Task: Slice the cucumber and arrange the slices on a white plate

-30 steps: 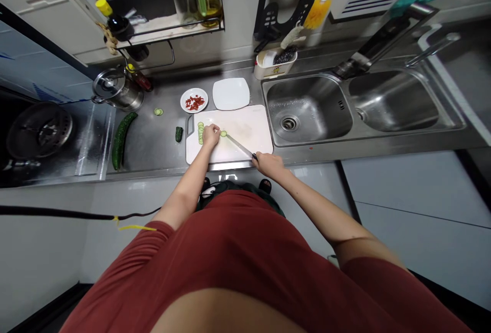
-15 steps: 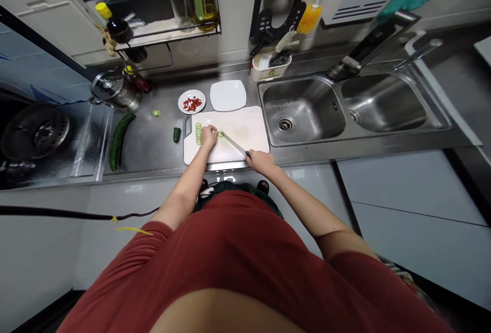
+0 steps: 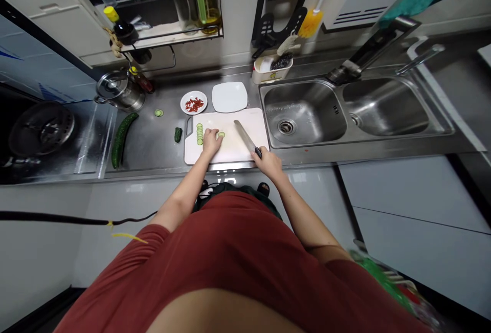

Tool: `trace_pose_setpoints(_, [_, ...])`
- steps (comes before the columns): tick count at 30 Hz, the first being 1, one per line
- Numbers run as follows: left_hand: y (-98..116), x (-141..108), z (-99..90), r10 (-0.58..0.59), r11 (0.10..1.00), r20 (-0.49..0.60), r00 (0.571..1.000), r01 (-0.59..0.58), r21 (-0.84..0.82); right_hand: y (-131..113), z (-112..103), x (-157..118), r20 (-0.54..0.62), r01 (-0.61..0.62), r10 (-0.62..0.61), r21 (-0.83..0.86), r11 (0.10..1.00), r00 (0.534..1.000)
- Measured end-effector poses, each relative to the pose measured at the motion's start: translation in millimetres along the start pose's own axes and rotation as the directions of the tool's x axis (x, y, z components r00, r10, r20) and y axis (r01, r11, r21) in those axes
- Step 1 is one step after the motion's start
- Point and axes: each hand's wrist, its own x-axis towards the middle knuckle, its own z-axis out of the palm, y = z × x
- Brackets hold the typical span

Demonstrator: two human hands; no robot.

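On the white cutting board (image 3: 233,151), my left hand (image 3: 210,145) is closed, with thumb and forefinger at a pale green cucumber slice (image 3: 221,134). Just left of that hand runs a row of overlapping cucumber slices (image 3: 200,134). My right hand (image 3: 269,162) grips the black handle of a kitchen knife (image 3: 244,136). The blade is over the board, pointing away and to the left, apart from the slice. A short dark cucumber piece (image 3: 178,134) lies on the counter beside the board's handle.
Behind the board are a white plate (image 3: 229,97) and a dish of chopped red pieces (image 3: 194,103). A whole cucumber (image 3: 123,139), a few slices (image 3: 158,113) and a steel pot (image 3: 120,91) are leftward. A double sink (image 3: 303,113) lies right.
The knife has moved right, away from the cucumber slice, and its tip has swung farther from me. My left hand has turned slightly and stays beside the slice.
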Motion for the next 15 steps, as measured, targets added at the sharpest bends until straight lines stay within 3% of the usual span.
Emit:
trace_pose_setpoints(9, [8.9,-5.7,-1.1,-0.012,0.999,0.011,1.000,0.011,0.034,-1.1,9.8,4.3,-0.009,-0.024,0.025,0.084,0.996,1.000])
trace_pose_setpoints(15, [14.9,1.8,-1.0,-0.101,0.995,0.005,0.995,0.101,0.017,0.2,18.9,6.3,-0.005,0.001,-0.001,0.088,0.996,1.000])
